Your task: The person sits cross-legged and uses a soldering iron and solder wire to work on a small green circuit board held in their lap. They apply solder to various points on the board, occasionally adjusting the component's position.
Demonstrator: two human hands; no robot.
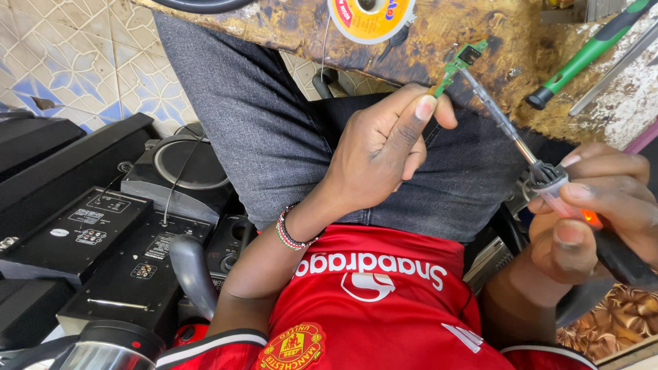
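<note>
My left hand (384,147) pinches a small green circuit board (458,65) between thumb and fingers, holding it up at the edge of a worn wooden bench (480,34). My right hand (596,205) grips a soldering iron (541,171) by its clear handle with an orange glow. The iron's long metal tip reaches up and left and touches the board near its dark connector. A beaded bracelet (291,236) circles my left wrist. Both hands sit above my lap in grey trousers and a red shirt.
A spool of solder wire (370,17) with a yellow label lies on the bench above the board. A green-handled screwdriver (582,55) lies at the right. Black speaker boxes and amplifier units (103,240) crowd the tiled floor to the left.
</note>
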